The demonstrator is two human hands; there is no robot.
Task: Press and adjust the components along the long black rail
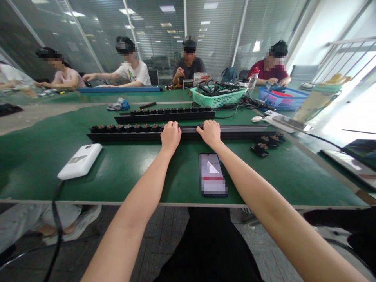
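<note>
A long black rail [241, 132] lies across the green table [132, 168], with several small black modules [123, 128] seated along its left half. My left hand [170, 137] rests on the rail near its middle, fingers curled over a module at the end of that row. My right hand [209, 132] sits just to the right, fingers curled down on the rail over another small black piece. A few loose black modules [266, 143] lie by the rail's right end.
A phone [212, 174] lies between my forearms and a white power bank [80, 160] with a cable at the left. A second loaded rail [164, 114] lies behind. Green basket [217, 98], blue basket [283, 100] and several seated people are beyond.
</note>
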